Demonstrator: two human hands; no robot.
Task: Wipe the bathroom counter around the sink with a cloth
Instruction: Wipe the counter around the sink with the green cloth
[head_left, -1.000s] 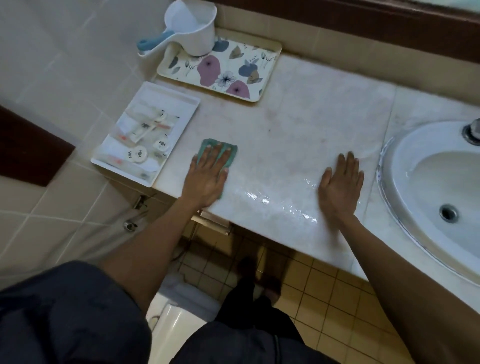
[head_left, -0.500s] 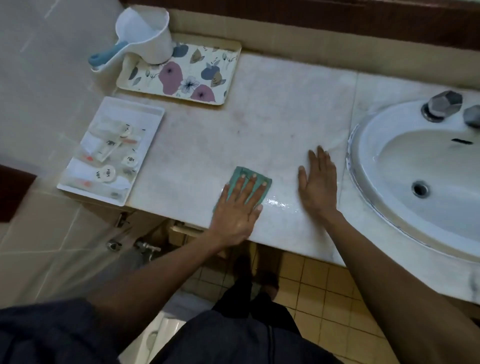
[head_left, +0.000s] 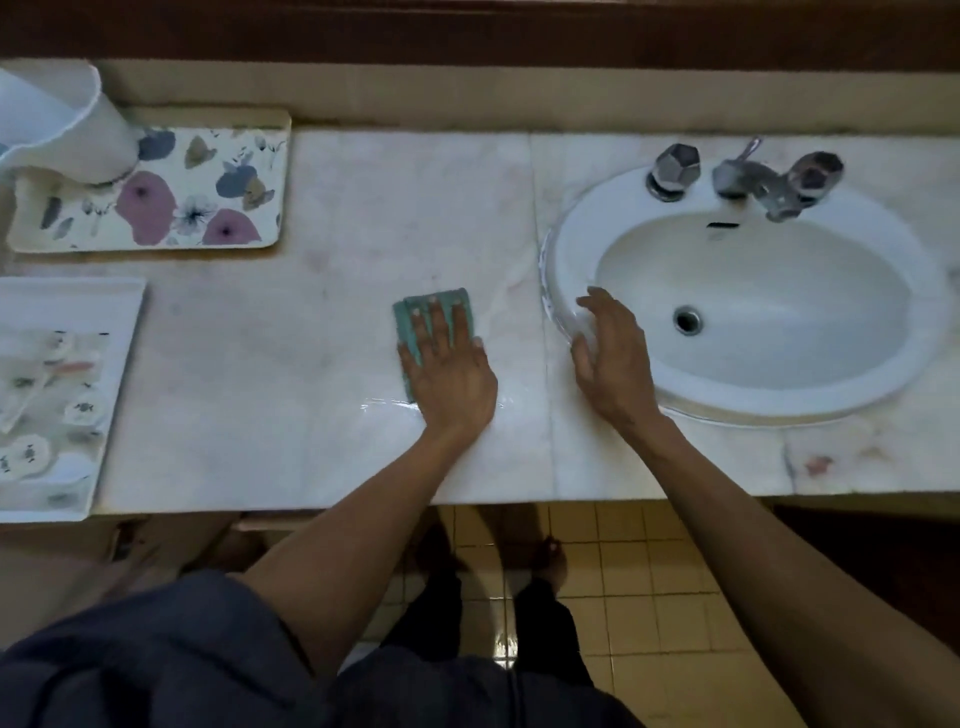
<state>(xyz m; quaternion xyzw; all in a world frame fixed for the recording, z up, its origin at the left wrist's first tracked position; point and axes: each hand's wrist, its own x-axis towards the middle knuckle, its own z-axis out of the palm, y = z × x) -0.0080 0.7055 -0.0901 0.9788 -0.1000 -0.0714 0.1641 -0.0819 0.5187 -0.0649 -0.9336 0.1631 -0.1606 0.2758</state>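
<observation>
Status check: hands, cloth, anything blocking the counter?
Left hand flat on teal cloth, mid-counter. Right hand open at sink rim. Floral tray and toiletry tray sit left.

Pale marble counter (head_left: 291, 332) (wet sheen), glossy ceramic sink (head_left: 566, 244), teal cloth (head_left: 408, 319)

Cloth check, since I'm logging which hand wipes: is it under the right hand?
No, the left hand presses the cloth flat.
</observation>
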